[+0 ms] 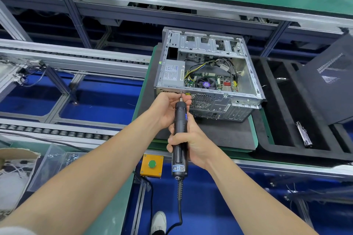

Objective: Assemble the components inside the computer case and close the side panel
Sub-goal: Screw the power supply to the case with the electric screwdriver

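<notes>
Your right hand (193, 141) was wrapped round the body of the electric screwdriver (179, 120), with the cable hanging below. Your left hand (168, 108) pinched the nose end, with the bit held against the top rear edge of the computer case (208, 74), just beside the round fan grille (201, 100). Case lay on its side, open face up, on a dark mat (219, 135) on the green worktop (141, 93). Power supply (172, 72) sat at its left end, CPU fan (205, 84) mid-board. Side panel (328, 82) was off, propped up at far right by the black foam tray (282, 120). Yellow button box (151, 164) sat near your wrists.
</notes>
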`<action>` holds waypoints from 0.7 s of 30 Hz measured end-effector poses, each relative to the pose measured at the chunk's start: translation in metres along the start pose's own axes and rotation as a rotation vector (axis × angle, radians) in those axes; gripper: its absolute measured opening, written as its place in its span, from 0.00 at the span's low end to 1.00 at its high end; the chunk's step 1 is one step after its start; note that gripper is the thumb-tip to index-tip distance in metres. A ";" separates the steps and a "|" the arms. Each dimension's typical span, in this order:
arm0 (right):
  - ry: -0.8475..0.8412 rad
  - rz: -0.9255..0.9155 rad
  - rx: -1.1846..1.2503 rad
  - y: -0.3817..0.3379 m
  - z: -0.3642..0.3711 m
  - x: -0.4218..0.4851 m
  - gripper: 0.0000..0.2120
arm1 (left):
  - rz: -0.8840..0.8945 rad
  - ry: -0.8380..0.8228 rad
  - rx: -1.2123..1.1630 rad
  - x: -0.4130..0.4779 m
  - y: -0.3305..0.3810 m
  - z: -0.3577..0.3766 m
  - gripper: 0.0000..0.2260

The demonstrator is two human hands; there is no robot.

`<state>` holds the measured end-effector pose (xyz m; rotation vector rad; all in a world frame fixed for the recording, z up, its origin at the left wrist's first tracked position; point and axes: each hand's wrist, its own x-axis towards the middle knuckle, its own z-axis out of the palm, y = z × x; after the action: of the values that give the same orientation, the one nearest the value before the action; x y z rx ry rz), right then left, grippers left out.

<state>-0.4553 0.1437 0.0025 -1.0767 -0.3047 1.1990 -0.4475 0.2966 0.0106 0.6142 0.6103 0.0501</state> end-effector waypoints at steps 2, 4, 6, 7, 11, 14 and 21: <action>-0.006 0.000 0.002 0.001 -0.001 0.001 0.44 | -0.001 -0.005 -0.008 0.000 0.001 0.000 0.10; -0.010 -0.005 0.001 0.002 -0.002 0.002 0.45 | -0.004 -0.005 -0.004 0.000 0.001 0.000 0.09; -0.011 -0.009 0.002 0.002 -0.003 0.003 0.46 | -0.005 -0.005 0.004 0.001 0.001 0.000 0.09; -0.013 -0.010 0.004 0.002 -0.003 0.003 0.46 | -0.008 -0.006 0.006 0.002 0.001 0.000 0.10; -0.014 -0.010 -0.001 0.000 -0.003 0.002 0.45 | -0.021 -0.018 -0.011 0.002 0.001 0.001 0.13; -0.001 -0.004 -0.019 -0.001 -0.003 0.002 0.45 | -0.014 -0.019 -0.038 0.001 0.001 0.001 0.12; 0.022 0.001 -0.048 -0.001 -0.001 0.000 0.45 | -0.018 -0.022 -0.041 0.001 0.001 0.002 0.09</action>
<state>-0.4539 0.1434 0.0024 -1.1312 -0.3166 1.1852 -0.4455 0.2959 0.0120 0.5690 0.5915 0.0392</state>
